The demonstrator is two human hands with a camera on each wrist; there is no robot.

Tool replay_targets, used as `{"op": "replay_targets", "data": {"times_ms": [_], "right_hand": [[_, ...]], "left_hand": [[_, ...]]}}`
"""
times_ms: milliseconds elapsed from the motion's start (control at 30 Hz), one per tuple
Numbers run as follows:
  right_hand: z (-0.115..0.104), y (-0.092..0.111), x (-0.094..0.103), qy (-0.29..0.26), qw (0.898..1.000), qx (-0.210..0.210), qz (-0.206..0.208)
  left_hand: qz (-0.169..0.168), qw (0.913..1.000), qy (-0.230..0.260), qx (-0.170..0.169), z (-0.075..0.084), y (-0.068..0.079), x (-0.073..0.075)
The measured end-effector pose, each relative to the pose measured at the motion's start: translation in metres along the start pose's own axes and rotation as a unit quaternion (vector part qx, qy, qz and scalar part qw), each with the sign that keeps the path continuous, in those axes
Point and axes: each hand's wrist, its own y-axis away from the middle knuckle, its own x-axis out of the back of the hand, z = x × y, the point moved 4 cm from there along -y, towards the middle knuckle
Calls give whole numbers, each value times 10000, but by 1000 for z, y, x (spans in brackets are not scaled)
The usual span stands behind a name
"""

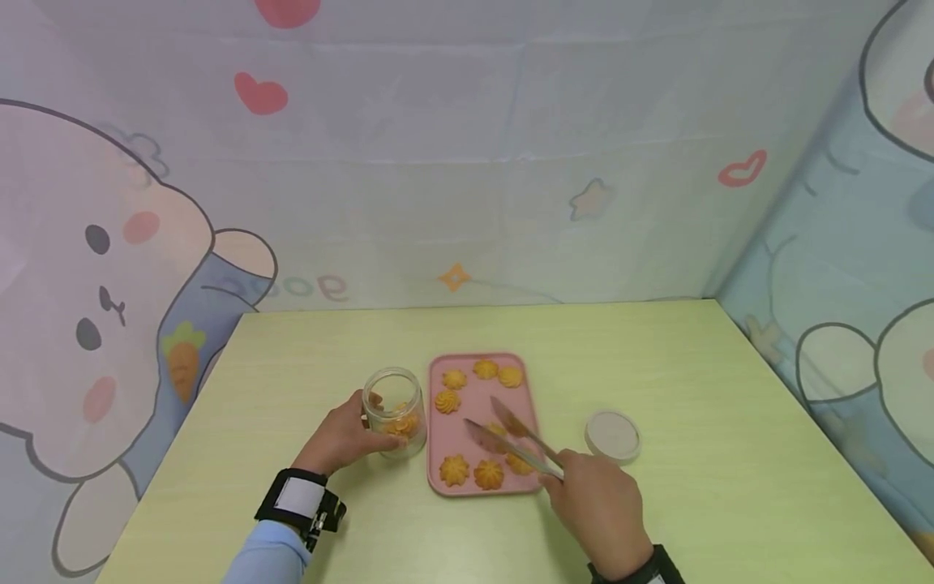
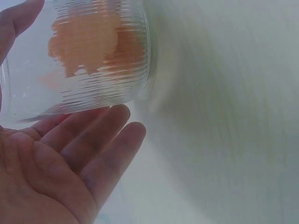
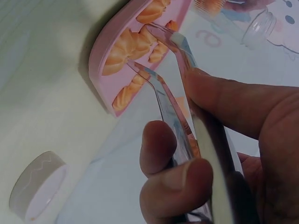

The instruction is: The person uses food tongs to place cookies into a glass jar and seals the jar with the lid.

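The right hand (image 1: pixel 600 504) was found grasping a pair of shiny tongs (image 1: pixel 511 448), thumb to one side and fingers curled round the other. The two arms of the tongs stood apart, with the tips low over the pink tray (image 1: pixel 474 397). One cookie (image 1: pixel 496 429), right of the tray's middle, lay between the blades — whether the tips bore on it could not be told.

The left hand (image 1: pixel 350 438) was grasping a clear glass jar (image 1: pixel 395 414), thumb at the near side and fingers reaching round behind. The jar was uncovered at the top and situated just beside the tray's left edge. Jar cookies (image 1: pixel 404 424), number not determinable, were gathered in its lower part.

Further piped cookies (image 1: pixel 447 401) were noted on the tray: four toward its far end and three along its near end, the rightmost partly behind the tongs. To the tray's right, apart from it, a round white lid (image 1: pixel 612 435) lay on the pale worktop (image 1: pixel 730 454).

A black wristband (image 1: pixel 299 503) was worn on the left arm, above a light blue sleeve (image 1: pixel 270 556). Beyond the tray hung a printed backdrop (image 1: pixel 438 162) — hearts, stars and cartoon figures.
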Motion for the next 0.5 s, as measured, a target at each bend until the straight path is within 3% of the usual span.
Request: {"op": "replay_targets", "data": {"times_ms": [200,500], "right_hand": [[-3,3,-1,42,9998,-55,-179],[-6,4,1,245,9995,155,153]], "left_hand": [[-6,10000,11,-4,2,1,0],[-3,10000,68,-9,4,3,0]]}}
